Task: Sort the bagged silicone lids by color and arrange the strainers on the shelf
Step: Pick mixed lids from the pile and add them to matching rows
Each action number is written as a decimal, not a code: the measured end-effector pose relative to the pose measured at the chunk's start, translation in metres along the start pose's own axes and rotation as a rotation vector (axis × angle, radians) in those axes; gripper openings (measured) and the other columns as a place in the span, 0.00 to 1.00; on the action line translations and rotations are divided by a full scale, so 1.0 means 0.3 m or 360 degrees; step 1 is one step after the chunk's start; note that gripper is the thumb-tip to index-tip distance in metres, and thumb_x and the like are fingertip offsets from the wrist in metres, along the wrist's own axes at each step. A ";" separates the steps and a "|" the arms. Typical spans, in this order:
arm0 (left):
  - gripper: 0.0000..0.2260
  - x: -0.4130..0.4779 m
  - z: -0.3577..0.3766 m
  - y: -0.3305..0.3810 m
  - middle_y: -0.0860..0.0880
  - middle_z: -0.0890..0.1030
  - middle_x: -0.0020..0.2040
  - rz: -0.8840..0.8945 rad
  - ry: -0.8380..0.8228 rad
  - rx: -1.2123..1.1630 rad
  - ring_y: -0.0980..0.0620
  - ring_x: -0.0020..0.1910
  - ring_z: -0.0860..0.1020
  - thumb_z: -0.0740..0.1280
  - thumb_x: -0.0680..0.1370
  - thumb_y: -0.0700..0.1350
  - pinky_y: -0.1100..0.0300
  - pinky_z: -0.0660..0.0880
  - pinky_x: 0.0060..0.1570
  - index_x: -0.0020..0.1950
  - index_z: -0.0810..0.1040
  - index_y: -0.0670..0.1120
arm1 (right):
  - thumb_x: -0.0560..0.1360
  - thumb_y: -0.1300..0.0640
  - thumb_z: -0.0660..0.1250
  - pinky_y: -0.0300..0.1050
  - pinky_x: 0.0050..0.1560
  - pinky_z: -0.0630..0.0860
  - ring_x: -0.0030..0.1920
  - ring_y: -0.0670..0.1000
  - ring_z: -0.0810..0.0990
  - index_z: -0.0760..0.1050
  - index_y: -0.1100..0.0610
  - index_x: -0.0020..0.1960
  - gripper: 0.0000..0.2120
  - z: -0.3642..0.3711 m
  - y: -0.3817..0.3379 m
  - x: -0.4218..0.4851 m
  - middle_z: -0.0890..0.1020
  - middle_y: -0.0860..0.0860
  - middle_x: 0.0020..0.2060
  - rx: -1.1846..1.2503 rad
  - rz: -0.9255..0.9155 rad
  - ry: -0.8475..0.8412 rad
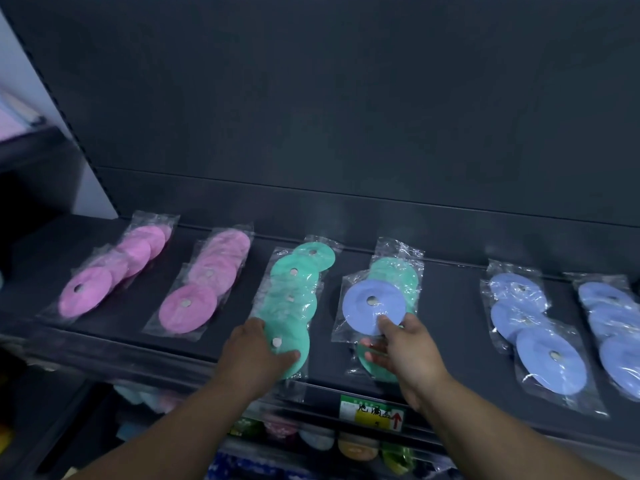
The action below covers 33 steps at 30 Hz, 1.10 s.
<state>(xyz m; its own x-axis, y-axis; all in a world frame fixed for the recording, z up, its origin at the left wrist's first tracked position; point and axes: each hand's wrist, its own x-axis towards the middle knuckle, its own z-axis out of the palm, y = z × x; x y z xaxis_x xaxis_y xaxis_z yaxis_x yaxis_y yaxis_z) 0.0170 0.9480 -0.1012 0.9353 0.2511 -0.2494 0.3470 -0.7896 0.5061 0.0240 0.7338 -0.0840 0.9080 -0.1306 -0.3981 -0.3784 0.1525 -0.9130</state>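
While two pink rows (pixel 188 308) lie well left of both hands, the left hand (pixel 256 355) grips the nearest green lid (pixel 294 344) of its row, apparently steadying it. Beside it, the right hand (pixel 405 351) pinches a stray blue lid (pixel 363 306), thumb above and fingers beneath, where it lies on a green stack (pixel 398 275). The blue rows (pixel 550 358) farther right are its likely home.

Bare shelf (pixel 450 317) lies open between the mixed stack (pixel 394 275) and the blue rows (pixel 519 296).
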 end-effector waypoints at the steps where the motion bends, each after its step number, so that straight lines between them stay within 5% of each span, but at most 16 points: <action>1: 0.36 0.007 0.003 0.006 0.45 0.71 0.64 0.0026 -0.0012 0.0032 0.46 0.61 0.73 0.73 0.67 0.60 0.56 0.72 0.59 0.68 0.66 0.45 | 0.81 0.57 0.60 0.46 0.39 0.80 0.37 0.51 0.83 0.72 0.53 0.54 0.04 -0.004 0.000 -0.001 0.82 0.53 0.42 -0.0001 -0.0015 0.0011; 8: 0.34 0.081 0.032 0.053 0.42 0.70 0.66 0.0126 0.0038 0.0050 0.42 0.63 0.71 0.73 0.69 0.56 0.52 0.71 0.62 0.67 0.65 0.42 | 0.81 0.57 0.61 0.46 0.39 0.81 0.40 0.53 0.83 0.73 0.55 0.54 0.04 -0.045 0.008 -0.007 0.81 0.56 0.46 0.0018 -0.0074 0.0098; 14: 0.40 0.076 0.070 0.061 0.41 0.53 0.76 0.0205 0.0236 0.0153 0.40 0.73 0.57 0.72 0.70 0.55 0.50 0.58 0.71 0.75 0.56 0.44 | 0.77 0.59 0.67 0.42 0.35 0.78 0.36 0.50 0.80 0.74 0.60 0.49 0.05 -0.094 0.018 -0.015 0.78 0.55 0.38 0.0000 -0.0133 0.0152; 19: 0.28 0.035 0.101 0.157 0.43 0.60 0.76 0.0799 0.0528 -0.0045 0.41 0.75 0.58 0.68 0.73 0.52 0.48 0.55 0.73 0.71 0.68 0.46 | 0.74 0.61 0.70 0.43 0.39 0.77 0.38 0.50 0.80 0.80 0.58 0.48 0.03 -0.150 0.001 -0.038 0.83 0.60 0.41 -0.0059 -0.0202 0.0148; 23: 0.30 -0.039 0.116 0.325 0.61 0.53 0.75 0.1336 0.0253 -0.0082 0.58 0.75 0.48 0.64 0.74 0.60 0.61 0.44 0.72 0.74 0.59 0.59 | 0.73 0.63 0.72 0.41 0.40 0.76 0.39 0.49 0.78 0.83 0.57 0.47 0.04 -0.229 -0.032 -0.063 0.83 0.54 0.38 -0.0048 -0.0326 0.0058; 25: 0.30 -0.076 0.130 0.406 0.66 0.59 0.69 0.1459 0.0082 -0.0050 0.63 0.70 0.56 0.64 0.72 0.63 0.66 0.47 0.69 0.73 0.61 0.62 | 0.72 0.64 0.71 0.38 0.38 0.75 0.35 0.46 0.78 0.83 0.57 0.46 0.05 -0.284 -0.059 -0.080 0.83 0.50 0.35 -0.0034 -0.0377 -0.0052; 29: 0.08 -0.138 0.194 0.517 0.58 0.81 0.43 0.1221 -0.0322 -0.0324 0.55 0.43 0.78 0.72 0.73 0.50 0.69 0.70 0.40 0.51 0.79 0.56 | 0.71 0.67 0.72 0.41 0.38 0.75 0.34 0.48 0.79 0.82 0.56 0.42 0.07 -0.413 -0.095 -0.094 0.82 0.52 0.34 0.0079 -0.0413 0.0019; 33: 0.02 -0.169 0.293 0.611 0.51 0.83 0.39 0.1000 -0.0534 -0.0660 0.51 0.38 0.79 0.71 0.75 0.45 0.58 0.75 0.40 0.44 0.79 0.50 | 0.70 0.66 0.74 0.44 0.46 0.76 0.40 0.49 0.81 0.79 0.56 0.50 0.11 -0.564 -0.079 -0.093 0.84 0.52 0.40 0.0178 -0.0352 0.0269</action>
<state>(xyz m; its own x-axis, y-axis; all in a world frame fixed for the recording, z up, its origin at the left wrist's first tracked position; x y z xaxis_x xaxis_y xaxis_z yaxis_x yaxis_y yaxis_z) 0.0272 0.7413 -0.0682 0.9159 -0.4010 -0.0182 -0.1750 -0.4398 0.8809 -0.0227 0.5679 -0.0662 0.9197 -0.3328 -0.2083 -0.1438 0.2080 -0.9675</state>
